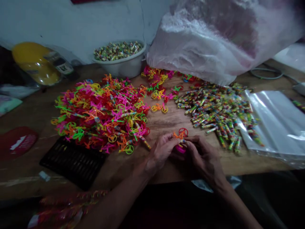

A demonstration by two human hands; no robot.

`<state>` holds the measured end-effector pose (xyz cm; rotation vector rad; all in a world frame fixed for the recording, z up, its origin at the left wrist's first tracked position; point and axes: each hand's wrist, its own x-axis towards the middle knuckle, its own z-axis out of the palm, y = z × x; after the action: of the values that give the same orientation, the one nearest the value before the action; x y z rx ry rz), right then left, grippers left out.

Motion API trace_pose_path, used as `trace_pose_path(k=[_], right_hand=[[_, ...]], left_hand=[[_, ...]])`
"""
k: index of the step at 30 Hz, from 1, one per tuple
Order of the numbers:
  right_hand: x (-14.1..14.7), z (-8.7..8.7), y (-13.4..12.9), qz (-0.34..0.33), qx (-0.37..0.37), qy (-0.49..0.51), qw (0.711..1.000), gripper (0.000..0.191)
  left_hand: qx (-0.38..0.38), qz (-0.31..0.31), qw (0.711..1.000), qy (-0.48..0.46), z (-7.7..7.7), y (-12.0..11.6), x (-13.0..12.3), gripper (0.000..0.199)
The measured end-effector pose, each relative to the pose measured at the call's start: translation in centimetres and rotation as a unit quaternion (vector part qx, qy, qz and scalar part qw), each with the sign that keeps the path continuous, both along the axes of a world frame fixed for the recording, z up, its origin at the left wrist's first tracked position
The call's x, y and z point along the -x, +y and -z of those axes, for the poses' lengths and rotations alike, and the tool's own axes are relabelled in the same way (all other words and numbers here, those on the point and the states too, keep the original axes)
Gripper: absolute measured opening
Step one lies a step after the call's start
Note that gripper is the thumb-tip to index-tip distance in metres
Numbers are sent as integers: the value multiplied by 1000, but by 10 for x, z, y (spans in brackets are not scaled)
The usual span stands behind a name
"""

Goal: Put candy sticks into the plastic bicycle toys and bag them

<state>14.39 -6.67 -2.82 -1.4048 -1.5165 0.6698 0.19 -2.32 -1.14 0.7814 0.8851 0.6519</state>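
Note:
In front of me, near the table's front edge, a small plastic toy bicycle (179, 135) is held between both hands. It has an orange frame, a red wheel and a magenta wheel. My left hand (162, 150) pinches its left side with the fingers closed. From the other side, the thumb and fingers of my right hand (206, 156) close on it at a small printed tube (182, 140); where the tube ends is hidden by the fingers. To the left lies a big heap of coloured toy bicycles (102, 111); on the right spreads a pile of printed tubes (214, 109).
A white basin (121, 65) full of small wrapped pieces stands against the wall. A large clear plastic bag (197, 44) bulges at the back. Flat plastic bags (278, 121) lie right, a black slotted tray (73, 162) left. A yellow container (34, 62) sits far left.

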Motion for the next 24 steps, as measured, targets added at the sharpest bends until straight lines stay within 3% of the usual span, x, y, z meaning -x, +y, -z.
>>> trace_pose_path(k=[3,5,7,8,9,10,12,14,15,16,17,18,20,22,24], right_hand=[[6,-3,5,-14,-14,-25,999,26],[4,-8,10,-20,-32,-55,998,30],[-1,-12,16,-16,-58,-94,994,24],[-3,-12,20,-18,-68,-113,991,21],[-4,-12,24,-25,-78,-132,988,19],[-5,-11,29,-37,-86,-149,984,18],[-3,-6,41,-58,-98,-185,976,19],[1,-1,55,-59,-101,-230,966,20],[2,1,61,-51,-98,-258,960,21],[3,2,68,-41,-93,-291,951,22],[2,1,74,-27,-89,-328,940,22],[0,-1,80,-14,-86,-366,927,22],[-5,-8,92,19,-76,-441,894,20],[-11,-16,104,46,-57,-501,863,17],[-14,-20,117,61,-34,-541,838,15]], left_hand=[[-27,-50,998,17,-13,8,16,26],[-85,-100,989,64,-32,19,41,28],[-183,-165,959,143,-57,34,76,27],[-251,-198,924,210,-71,42,96,27],[-312,-229,873,296,-84,50,115,28],[-352,-249,802,413,-95,58,132,29],[-394,-258,620,627,-112,72,156,28],[-437,-277,460,722,-116,83,160,36],[-464,-288,414,728,-113,86,154,44],[-493,-287,397,719,-106,90,143,49],[-518,-267,405,704,-98,92,129,48],[-537,-229,434,686,-87,95,111,40],[-538,-45,515,666,-65,103,73,28],[-520,17,544,658,-47,111,42,26],[-500,41,561,659,-36,119,22,29]])
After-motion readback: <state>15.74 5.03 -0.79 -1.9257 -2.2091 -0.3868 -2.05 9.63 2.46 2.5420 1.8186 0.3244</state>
